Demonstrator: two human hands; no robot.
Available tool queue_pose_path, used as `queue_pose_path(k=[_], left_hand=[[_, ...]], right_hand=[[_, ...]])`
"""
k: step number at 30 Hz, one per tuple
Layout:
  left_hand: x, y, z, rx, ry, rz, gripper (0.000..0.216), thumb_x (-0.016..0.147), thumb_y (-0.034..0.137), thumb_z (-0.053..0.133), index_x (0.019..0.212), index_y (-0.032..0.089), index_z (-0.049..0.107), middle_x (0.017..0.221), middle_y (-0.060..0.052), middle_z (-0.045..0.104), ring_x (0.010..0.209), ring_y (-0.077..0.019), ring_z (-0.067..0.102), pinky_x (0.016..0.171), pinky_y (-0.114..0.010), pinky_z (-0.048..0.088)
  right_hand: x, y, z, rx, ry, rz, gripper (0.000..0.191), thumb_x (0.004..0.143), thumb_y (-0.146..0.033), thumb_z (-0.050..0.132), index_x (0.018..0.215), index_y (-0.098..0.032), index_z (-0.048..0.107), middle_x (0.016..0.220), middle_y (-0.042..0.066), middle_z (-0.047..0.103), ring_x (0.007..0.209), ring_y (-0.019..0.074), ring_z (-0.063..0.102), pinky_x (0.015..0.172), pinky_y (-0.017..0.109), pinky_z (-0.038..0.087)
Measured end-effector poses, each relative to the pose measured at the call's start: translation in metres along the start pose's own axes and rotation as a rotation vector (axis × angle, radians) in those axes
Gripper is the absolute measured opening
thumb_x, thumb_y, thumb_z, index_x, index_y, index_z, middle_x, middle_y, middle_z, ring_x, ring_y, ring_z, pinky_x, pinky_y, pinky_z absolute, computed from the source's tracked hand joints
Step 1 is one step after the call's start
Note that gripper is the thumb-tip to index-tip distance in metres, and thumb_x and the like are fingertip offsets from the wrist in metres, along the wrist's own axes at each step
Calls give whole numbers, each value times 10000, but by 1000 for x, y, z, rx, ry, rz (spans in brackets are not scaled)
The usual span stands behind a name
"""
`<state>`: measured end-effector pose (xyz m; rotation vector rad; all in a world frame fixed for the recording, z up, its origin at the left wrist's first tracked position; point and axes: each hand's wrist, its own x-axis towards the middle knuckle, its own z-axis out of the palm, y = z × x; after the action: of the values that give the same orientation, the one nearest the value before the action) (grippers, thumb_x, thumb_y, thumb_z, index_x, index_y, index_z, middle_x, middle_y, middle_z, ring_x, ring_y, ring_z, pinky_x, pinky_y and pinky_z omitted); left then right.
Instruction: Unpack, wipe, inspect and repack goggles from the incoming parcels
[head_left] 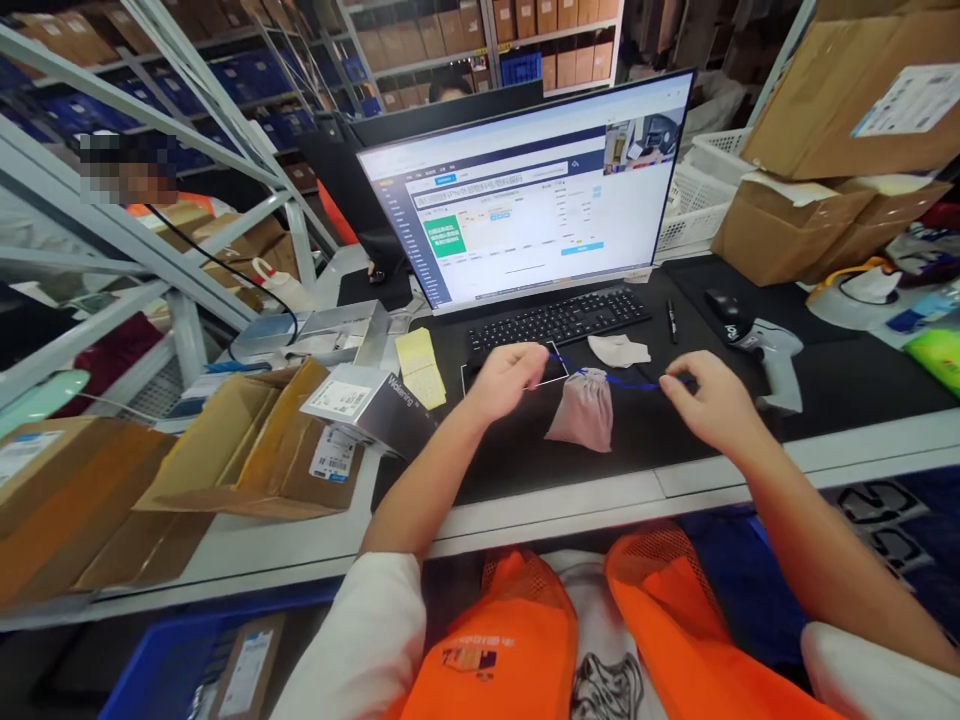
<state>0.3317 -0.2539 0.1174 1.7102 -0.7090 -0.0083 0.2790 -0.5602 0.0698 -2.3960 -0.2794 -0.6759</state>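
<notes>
A small pink drawstring pouch (583, 412) lies on the black desk mat (825, 375) in front of the keyboard (556, 318). A blue drawstring (626, 383) runs out of its mouth to both sides. My left hand (508, 379) pinches the left end of the cord, just left of the pouch. To the right of the pouch, my right hand (709, 400) pinches the other end, and the cord is stretched between the hands. A second pale pouch (618, 350) lies flat beyond it.
A monitor (525, 195) stands behind the keyboard. A barcode scanner (765, 350) and a pen (672, 321) lie at right. Open cardboard boxes (255, 450) and a dark labelled box (371, 405) sit at left. Cartons (840, 130) and a white basket (701, 190) fill the back right.
</notes>
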Motion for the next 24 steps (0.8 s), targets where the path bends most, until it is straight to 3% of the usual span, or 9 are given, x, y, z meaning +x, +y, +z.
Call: queue_pose_path(k=[2,3,7,10,13,15,17,20,24], left_hand=[[8,14,28,101,-123,75,553,976,608,447,631,180,502,642,1,528,636,-123,491,636,-264,395],[11,22,40,158,-174,121,531,987,585,438,647,182,505,658,1,539,654,-127,502,654,-264,407],[10,43,59,312,-255,253,478,1017,502,402,661,192,479,661,8,530,647,-128,495,664,-268,422],[-6,28,32,478,-56,190,413,1015,484,419,789,183,590,788,-28,624,746,-161,573,735,-300,469],[-26,-10,-7,922,230,-61,331,968,459,538,956,157,671,1043,-125,671,1037,-279,615,944,-430,483],[-35,-38,-27,1120,238,-241,367,897,485,651,973,128,686,1286,-217,600,1266,-393,528,1049,-543,442],[-37,-58,-38,1130,197,-319,407,845,498,715,974,115,676,1451,-256,488,1414,-449,395,1125,-609,381],[-31,-66,-43,926,199,-275,306,768,365,800,888,152,615,1441,-210,513,1406,-380,444,1169,-548,380],[-33,-32,-48,714,346,-22,274,774,230,751,798,212,478,1354,-119,592,1362,-278,518,1156,-480,422]], right_hand=[[3,-21,14,61,-83,-156,415,886,-444,630,1201,-175,612,1263,147,651,1166,316,608,973,431,481],[4,-31,21,123,-159,-201,474,890,-446,637,1274,-172,582,1316,152,636,1196,314,607,983,426,491],[4,-47,36,242,-320,-203,266,968,-403,544,1091,-193,651,1035,86,731,932,236,697,804,330,542],[-2,-25,28,156,-231,-77,248,915,-396,603,1046,-191,644,946,73,728,852,222,694,766,314,533],[-12,12,12,68,-154,91,383,807,-339,646,1151,-170,635,878,60,723,765,212,680,715,306,525],[-18,35,5,27,-213,173,545,792,-331,623,1313,-173,611,842,42,725,668,195,649,666,306,512],[-21,50,5,26,-299,245,590,817,-396,611,1373,-198,614,800,26,727,606,186,623,635,310,502],[-21,62,12,88,-276,333,509,817,-513,620,1200,-197,733,818,45,749,628,196,634,656,331,512],[-21,70,17,313,-64,486,411,762,-501,685,1006,-185,784,878,64,765,734,208,665,723,344,538]])
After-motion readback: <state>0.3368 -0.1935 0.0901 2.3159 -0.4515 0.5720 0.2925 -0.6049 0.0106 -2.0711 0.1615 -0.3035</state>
